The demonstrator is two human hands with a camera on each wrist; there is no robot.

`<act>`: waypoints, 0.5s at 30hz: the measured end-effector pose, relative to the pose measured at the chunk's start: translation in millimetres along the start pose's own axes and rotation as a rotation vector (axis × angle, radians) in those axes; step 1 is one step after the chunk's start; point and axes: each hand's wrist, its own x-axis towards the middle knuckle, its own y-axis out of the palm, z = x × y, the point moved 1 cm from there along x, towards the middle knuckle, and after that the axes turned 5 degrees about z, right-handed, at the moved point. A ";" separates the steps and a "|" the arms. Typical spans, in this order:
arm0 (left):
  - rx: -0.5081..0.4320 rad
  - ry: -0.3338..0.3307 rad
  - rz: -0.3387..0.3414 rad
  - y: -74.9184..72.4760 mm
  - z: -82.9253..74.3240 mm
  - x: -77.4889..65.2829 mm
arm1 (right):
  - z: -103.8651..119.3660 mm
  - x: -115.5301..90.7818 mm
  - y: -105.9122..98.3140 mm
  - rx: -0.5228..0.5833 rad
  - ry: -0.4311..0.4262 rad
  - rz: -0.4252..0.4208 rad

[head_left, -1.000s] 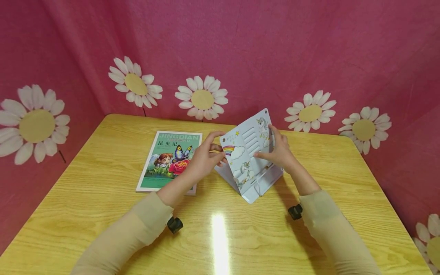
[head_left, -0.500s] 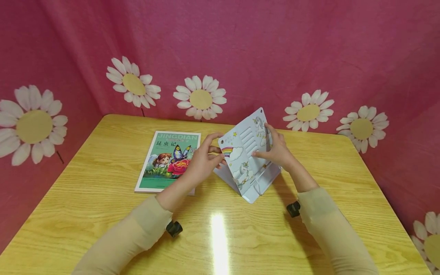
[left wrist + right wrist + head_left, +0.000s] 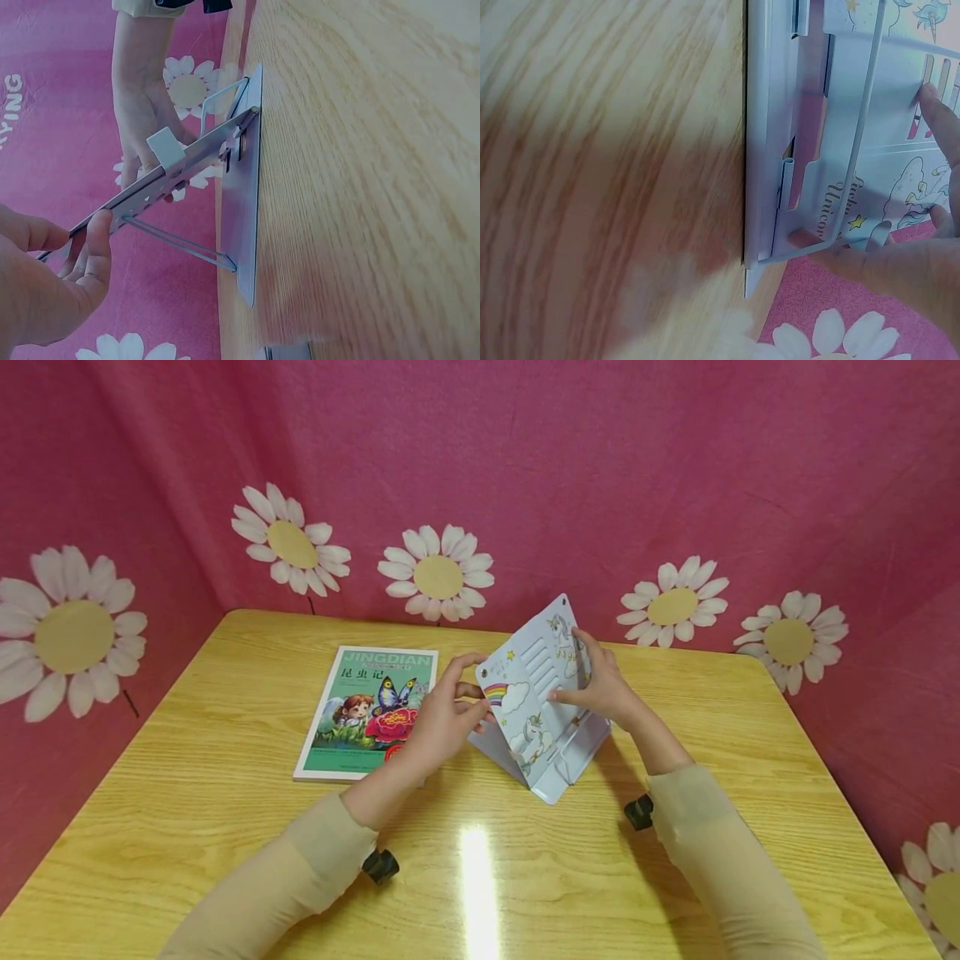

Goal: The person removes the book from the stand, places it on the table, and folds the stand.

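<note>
A white metal book stand (image 3: pixel 536 710) with unicorn and rainbow prints stands on the table, its slotted panel tilted up from the base. In the left wrist view a wire prop (image 3: pixel 180 245) runs between panel and base. My left hand (image 3: pixel 442 718) pinches the panel's left edge between thumb and fingers. On the right side, my right hand (image 3: pixel 606 689) grips the panel's edge, thumb across the front near the slots and fingers partly hidden behind. A wire page holder (image 3: pixel 862 112) crosses the stand's lower front in the right wrist view.
A green-covered book (image 3: pixel 337 762) with a butterfly picture lies flat left of the stand, partly covered by my left forearm. The wooden table (image 3: pixel 570 885) ends at a pink curtain (image 3: pixel 525 468) with daisies behind and at the sides.
The panel's top has shifted slightly to the left, and my right hand has moved with it. My left hand keeps its pinch on the edge. The book stays where it was.
</note>
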 end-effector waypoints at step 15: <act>-0.004 -0.019 -0.022 5.2 0.4 -3.7 | 0.6 4.9 -1.9 -0.002 -0.043 0.049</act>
